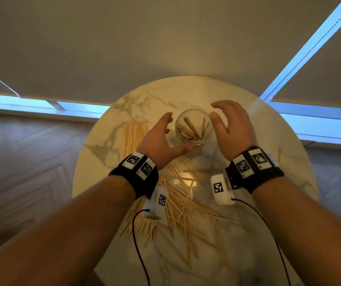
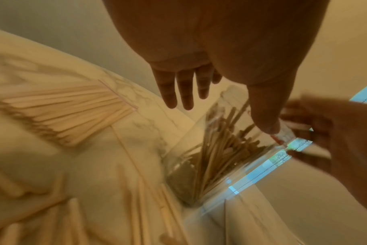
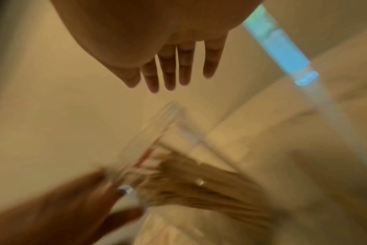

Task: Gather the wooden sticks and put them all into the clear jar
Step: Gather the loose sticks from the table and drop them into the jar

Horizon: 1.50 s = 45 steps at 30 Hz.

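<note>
The clear jar (image 1: 192,129) stands upright at the middle of the round marble table (image 1: 237,96), with several wooden sticks leaning inside it. My left hand (image 1: 165,133) is open at the jar's left side, its thumb reaching along the near side by the rim. My right hand (image 1: 217,112) is open just right of the jar, empty. In the left wrist view the straight fingers (image 2: 182,89) hover above the jar (image 2: 220,149). A loose pile of wooden sticks (image 1: 186,209) lies on the table below my wrists. The right wrist view is blurred; the jar (image 3: 168,149) shows below my fingers (image 3: 174,71).
A clear bag of wooden sticks (image 1: 134,137) lies flat to the left of the jar. One single stick (image 1: 279,153) rests near the table's right edge. Beyond the table are wood flooring and a pale wall. Cables hang from both wrist cameras.
</note>
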{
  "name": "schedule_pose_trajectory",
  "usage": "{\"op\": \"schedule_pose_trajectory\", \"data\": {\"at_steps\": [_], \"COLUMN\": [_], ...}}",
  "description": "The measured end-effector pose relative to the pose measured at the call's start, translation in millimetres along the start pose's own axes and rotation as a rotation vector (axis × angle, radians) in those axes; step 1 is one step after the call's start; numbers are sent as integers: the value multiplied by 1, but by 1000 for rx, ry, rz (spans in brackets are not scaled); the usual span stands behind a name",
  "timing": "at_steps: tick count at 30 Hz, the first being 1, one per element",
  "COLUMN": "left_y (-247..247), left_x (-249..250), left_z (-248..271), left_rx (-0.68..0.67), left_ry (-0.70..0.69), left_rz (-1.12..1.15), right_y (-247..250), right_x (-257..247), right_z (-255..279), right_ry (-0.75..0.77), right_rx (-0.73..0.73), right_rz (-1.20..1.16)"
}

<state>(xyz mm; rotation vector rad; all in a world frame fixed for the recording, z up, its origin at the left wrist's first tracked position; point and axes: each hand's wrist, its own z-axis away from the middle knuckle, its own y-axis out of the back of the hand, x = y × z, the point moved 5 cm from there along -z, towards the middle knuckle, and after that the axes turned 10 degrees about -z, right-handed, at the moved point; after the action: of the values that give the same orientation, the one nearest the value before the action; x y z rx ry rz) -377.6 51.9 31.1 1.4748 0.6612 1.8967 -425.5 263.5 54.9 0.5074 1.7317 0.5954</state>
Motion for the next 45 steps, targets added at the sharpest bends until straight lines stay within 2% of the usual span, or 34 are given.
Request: {"op": "schedule_pose_trajectory", "data": {"at_steps": [2,3,5,6,8,10,14,20,24,27,30,33,36,40,45], "left_y": [-3,-4,-11,-16,-28,-40,-59,-84,-86,-83,-75,-67,-65,-68,-70], "left_x": [-27,-42,-73,-87,-109,-122,-125,-103,-97,-97,-103,-115,-116,-114,-119], "left_z": [12,21,45,58,81,98,114,131,136,139,142,145,145,145,141], "left_rx": [-18,-24,-62,-95,-182,-278,-373,-326,-244,-178,-133,-139,-183,-243,-247], "left_ry": [62,93,148,176,227,251,232,77,19,4,67,198,231,332,437], "left_rz": [-103,-187,-369,-439,-521,-571,-668,-709,-693,-700,-722,-707,-689,-552,-377], "right_y": [16,20,19,12,-10,-34,-69,-92,-86,-99,-111,-112,-119,-140,-148], "right_x": [44,67,102,110,105,91,66,44,45,36,25,20,10,-7,-12], "right_z": [24,38,67,78,92,103,120,148,142,149,168,174,172,167,158], "right_ry": [-213,-343,-527,-545,-487,-433,-338,-133,-218,-131,-21,-73,-173,-268,-294], "right_rx": [15,-24,-185,-275,-425,-512,-538,-675,-573,-674,-783,-727,-669,-693,-665], "right_rz": [56,126,269,315,333,321,352,319,330,387,393,325,352,358,282]}}
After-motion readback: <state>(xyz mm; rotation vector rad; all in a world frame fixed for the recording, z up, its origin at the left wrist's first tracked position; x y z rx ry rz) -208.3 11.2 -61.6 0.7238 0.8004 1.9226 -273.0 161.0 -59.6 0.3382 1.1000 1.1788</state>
